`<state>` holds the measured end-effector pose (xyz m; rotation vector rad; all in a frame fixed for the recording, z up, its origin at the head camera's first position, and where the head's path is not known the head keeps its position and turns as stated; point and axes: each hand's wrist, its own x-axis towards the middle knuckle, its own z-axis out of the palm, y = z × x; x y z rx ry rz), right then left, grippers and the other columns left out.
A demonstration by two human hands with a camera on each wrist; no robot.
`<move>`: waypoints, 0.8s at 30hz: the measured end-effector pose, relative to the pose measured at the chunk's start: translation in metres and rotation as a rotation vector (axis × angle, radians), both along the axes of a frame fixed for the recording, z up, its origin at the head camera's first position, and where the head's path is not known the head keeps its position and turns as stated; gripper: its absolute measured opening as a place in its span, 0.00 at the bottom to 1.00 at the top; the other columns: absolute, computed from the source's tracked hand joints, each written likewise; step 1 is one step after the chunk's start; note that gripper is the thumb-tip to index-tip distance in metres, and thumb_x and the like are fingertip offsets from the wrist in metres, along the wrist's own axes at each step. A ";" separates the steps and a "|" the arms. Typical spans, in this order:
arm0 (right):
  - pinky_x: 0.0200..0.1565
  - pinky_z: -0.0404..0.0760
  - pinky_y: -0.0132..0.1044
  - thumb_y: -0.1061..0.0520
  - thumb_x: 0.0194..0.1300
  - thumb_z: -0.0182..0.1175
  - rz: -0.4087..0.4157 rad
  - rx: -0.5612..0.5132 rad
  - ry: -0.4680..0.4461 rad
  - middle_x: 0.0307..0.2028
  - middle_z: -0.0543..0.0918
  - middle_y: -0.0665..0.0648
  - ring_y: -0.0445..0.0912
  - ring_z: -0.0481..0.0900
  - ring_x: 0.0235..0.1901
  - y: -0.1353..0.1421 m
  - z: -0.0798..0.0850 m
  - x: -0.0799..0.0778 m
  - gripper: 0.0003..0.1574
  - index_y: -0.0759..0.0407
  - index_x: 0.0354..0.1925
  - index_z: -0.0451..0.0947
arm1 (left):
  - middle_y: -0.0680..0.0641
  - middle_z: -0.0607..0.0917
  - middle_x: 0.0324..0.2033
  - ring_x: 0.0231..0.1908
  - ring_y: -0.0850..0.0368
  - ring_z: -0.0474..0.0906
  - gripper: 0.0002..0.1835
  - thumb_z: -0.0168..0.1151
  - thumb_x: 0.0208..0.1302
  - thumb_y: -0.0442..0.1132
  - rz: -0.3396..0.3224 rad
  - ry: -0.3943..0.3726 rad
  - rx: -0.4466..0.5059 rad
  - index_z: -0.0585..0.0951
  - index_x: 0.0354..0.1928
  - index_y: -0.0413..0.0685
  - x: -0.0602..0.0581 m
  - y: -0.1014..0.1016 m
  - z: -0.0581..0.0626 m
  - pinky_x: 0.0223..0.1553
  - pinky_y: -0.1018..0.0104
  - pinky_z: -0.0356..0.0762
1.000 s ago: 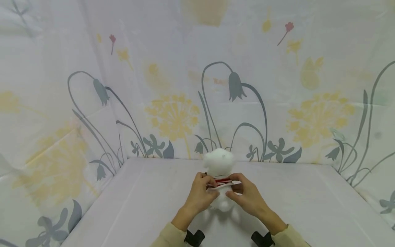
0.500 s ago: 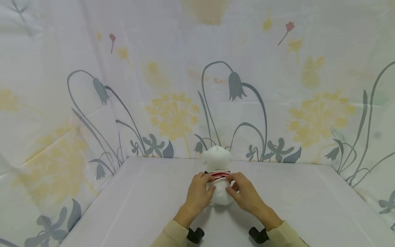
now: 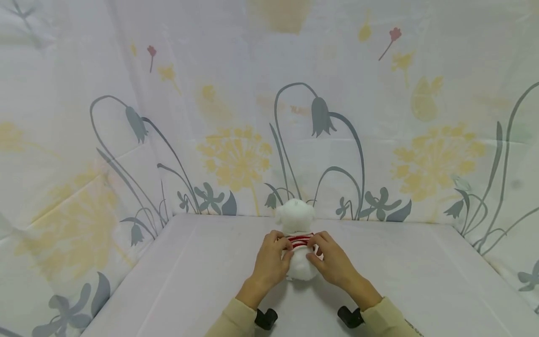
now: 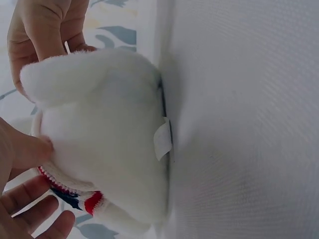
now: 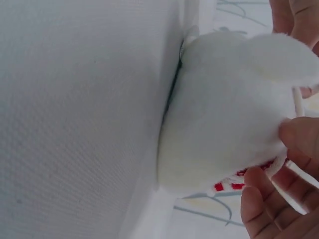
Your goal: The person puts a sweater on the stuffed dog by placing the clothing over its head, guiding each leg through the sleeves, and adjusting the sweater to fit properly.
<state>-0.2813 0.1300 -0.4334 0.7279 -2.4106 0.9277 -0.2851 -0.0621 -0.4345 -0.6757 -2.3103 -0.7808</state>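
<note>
A white plush toy [image 3: 301, 264] sits upright on the table with its back to the head camera. Round its upper body is a knitted sweater [image 3: 300, 241], red and white striped, with dark blue showing in the left wrist view. My left hand [image 3: 269, 260] holds the sweater's lower edge at the toy's left side, the thumb at the hem and fingers along the knit. At the opposite side my right hand [image 3: 334, 262] grips the hem likewise, its thumb against the white plush. A small white tag [image 4: 162, 139] sticks out near the toy's base. The toy's front is hidden.
The toy stands on a white-covered table [image 3: 202, 267]. A pale curtain [image 3: 240, 93] printed with flowers hangs behind and along the sides. Black wrist mounts [image 3: 266, 319] show beneath the beige sleeves [image 3: 236, 318].
The toy has shifted slightly back and left. Its sweater lies flatter, with more of the red stripes showing between my hands. Both hands have stayed at the hem.
</note>
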 end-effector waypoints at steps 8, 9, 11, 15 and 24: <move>0.29 0.72 0.31 0.65 0.56 0.68 -0.011 -0.006 -0.007 0.31 0.74 0.46 0.36 0.69 0.26 0.000 0.000 -0.002 0.12 0.52 0.34 0.77 | 0.47 0.77 0.42 0.45 0.50 0.75 0.11 0.70 0.51 0.30 -0.056 0.021 -0.002 0.77 0.29 0.49 0.000 -0.002 0.001 0.46 0.57 0.76; 0.30 0.73 0.31 0.65 0.56 0.67 -0.008 -0.005 -0.008 0.31 0.74 0.46 0.36 0.69 0.26 0.000 0.000 -0.003 0.11 0.52 0.33 0.76 | 0.47 0.77 0.43 0.45 0.50 0.76 0.11 0.70 0.51 0.30 -0.061 0.025 -0.009 0.76 0.28 0.49 0.000 -0.002 0.001 0.46 0.57 0.75; 0.31 0.74 0.31 0.66 0.57 0.66 0.009 0.011 -0.004 0.31 0.73 0.46 0.36 0.71 0.28 0.001 -0.001 -0.003 0.11 0.53 0.32 0.76 | 0.46 0.78 0.43 0.46 0.50 0.76 0.10 0.70 0.51 0.30 -0.074 0.024 -0.021 0.77 0.28 0.49 0.001 -0.004 0.001 0.48 0.57 0.75; 0.33 0.75 0.32 0.67 0.60 0.62 0.072 0.102 -0.005 0.33 0.73 0.46 0.38 0.72 0.30 0.007 0.002 -0.001 0.10 0.55 0.34 0.73 | 0.44 0.77 0.49 0.53 0.46 0.74 0.09 0.69 0.52 0.31 -0.099 -0.050 -0.077 0.76 0.27 0.49 0.003 -0.008 0.004 0.55 0.55 0.71; 0.35 0.70 0.34 0.63 0.68 0.54 0.275 0.295 -0.294 0.30 0.71 0.45 0.39 0.70 0.33 0.022 0.008 0.007 0.09 0.51 0.34 0.66 | 0.39 0.68 0.64 0.67 0.35 0.57 0.11 0.68 0.54 0.34 -0.169 -0.281 -0.255 0.75 0.22 0.54 0.013 -0.016 0.014 0.63 0.47 0.61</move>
